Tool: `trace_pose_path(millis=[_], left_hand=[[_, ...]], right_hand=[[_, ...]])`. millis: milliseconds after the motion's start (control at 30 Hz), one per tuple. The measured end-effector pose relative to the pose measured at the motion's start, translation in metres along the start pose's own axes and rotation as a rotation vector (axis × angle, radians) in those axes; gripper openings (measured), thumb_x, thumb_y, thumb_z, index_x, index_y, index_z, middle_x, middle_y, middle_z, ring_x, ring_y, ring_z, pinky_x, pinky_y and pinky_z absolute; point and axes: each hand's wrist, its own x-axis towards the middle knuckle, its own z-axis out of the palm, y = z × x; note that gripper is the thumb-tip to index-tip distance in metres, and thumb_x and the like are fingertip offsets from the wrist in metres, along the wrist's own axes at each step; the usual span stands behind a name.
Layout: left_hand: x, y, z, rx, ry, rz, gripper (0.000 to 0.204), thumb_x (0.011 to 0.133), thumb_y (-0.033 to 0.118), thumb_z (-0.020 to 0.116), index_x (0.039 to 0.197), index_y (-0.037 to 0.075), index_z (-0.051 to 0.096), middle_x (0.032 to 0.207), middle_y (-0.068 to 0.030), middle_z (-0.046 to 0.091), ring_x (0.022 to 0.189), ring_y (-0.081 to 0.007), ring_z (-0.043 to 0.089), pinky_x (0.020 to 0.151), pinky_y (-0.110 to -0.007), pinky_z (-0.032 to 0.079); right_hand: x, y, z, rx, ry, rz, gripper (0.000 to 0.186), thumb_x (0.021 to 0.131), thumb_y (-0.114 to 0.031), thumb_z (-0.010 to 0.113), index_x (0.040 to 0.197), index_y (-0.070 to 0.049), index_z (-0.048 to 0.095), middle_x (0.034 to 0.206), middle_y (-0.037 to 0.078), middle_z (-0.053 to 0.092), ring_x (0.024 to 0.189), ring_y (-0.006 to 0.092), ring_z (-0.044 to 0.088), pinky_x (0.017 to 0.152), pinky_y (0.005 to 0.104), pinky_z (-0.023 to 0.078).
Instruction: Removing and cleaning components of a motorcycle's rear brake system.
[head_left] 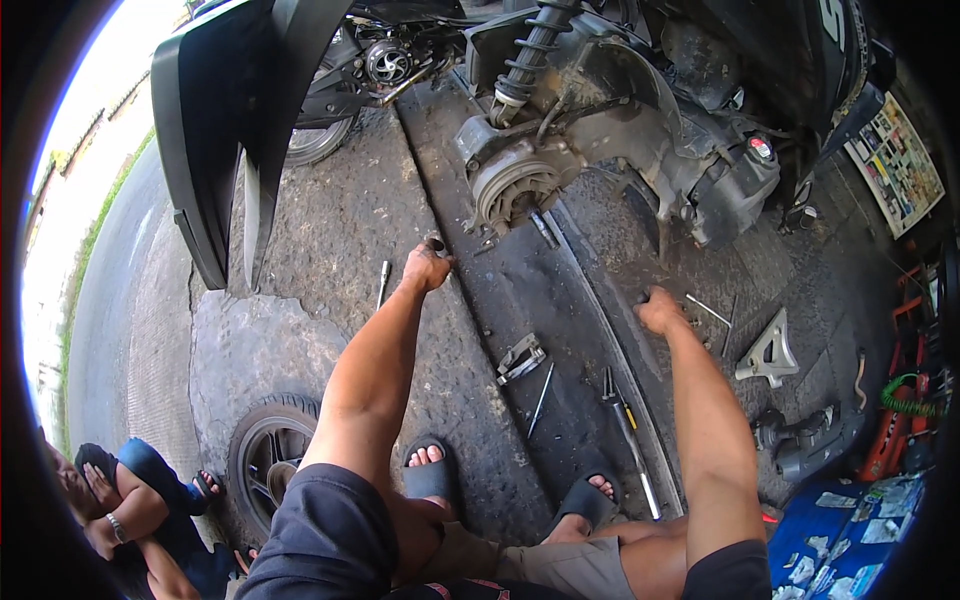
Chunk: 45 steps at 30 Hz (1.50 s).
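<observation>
My left hand (pixel 428 270) reaches forward over the concrete, its fingers closed around a small dark part (pixel 434 244). Just left of it, a socket tool (pixel 384 283) lies on the ground. Low over the floor on the right is my right hand (pixel 661 312), its fingers curled; what they hold, if anything, is hidden. Beyond both hands hangs a scooter's engine and drive case (pixel 610 140), with a bare brake drum hub (pixel 515 185) and a coil-spring shock absorber (pixel 530 60). A T-shaped tool (pixel 709 310) rests right of my right hand.
A brake caliper (pixel 520 360), a thin metal rod (pixel 541 400) and a long-handled wrench (pixel 632 440) lie between my feet and the engine. Rightward are a silver bracket (pixel 768 350) and a blue mat (pixel 840 535). A wheel (pixel 270 460) and a seated person (pixel 150 510) are at left.
</observation>
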Motion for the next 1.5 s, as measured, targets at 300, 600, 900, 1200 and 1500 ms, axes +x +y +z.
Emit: trace_pose_path(millis=[300,600,900,1200,1500], left_hand=[[0.006,0.002,0.004,-0.071,0.014,0.022,0.054,0.082,0.033,0.069,0.123,0.0,0.06,0.124,-0.0232,0.062,0.119,-0.0363,0.057,0.101,-0.039,0.046],[-0.001,0.012,0.005,-0.067,0.013,0.055,0.047,0.082,0.031,0.069,0.118,0.001,0.065,0.122,-0.0203,0.064,0.117,-0.0339,0.059,0.101,-0.038,0.047],[0.0,0.01,0.007,-0.049,0.015,0.056,0.045,0.082,0.031,0.068,0.116,0.001,0.066,0.123,-0.0195,0.064,0.117,-0.0329,0.06,0.101,-0.037,0.047],[0.011,0.042,-0.009,-0.399,0.383,0.058,0.035,0.085,0.031,0.06,0.101,0.001,0.071,0.1,-0.0233,0.069,0.1,-0.0379,0.066,0.09,-0.042,0.05],[0.011,0.094,-0.038,-0.649,0.608,0.266,0.043,0.09,0.025,0.063,0.123,-0.001,0.058,0.105,-0.0163,0.068,0.097,-0.0251,0.065,0.09,-0.034,0.048]], right_hand=[[0.007,-0.005,0.008,0.014,0.018,-0.032,0.051,0.08,-0.03,0.065,0.115,0.007,0.06,0.11,0.024,0.062,0.107,0.0343,0.061,0.094,0.041,0.046],[0.016,-0.002,0.012,0.047,-0.08,-0.029,0.053,0.081,-0.029,0.069,0.118,0.009,0.062,0.123,0.029,0.06,0.117,0.0384,0.059,0.1,0.0409,0.046],[0.016,-0.004,0.011,0.048,-0.07,-0.031,0.052,0.073,-0.019,0.068,0.116,0.01,0.062,0.12,0.029,0.062,0.115,0.0382,0.06,0.098,0.0395,0.047],[0.009,-0.016,0.006,0.06,-0.062,-0.018,0.053,0.074,-0.02,0.07,0.117,0.01,0.06,0.119,0.028,0.063,0.114,0.0364,0.061,0.097,0.0389,0.047],[0.025,-0.006,0.015,0.092,-0.047,-0.057,0.048,0.073,-0.021,0.07,0.109,0.011,0.063,0.102,0.026,0.069,0.097,0.034,0.068,0.088,0.0396,0.051]])
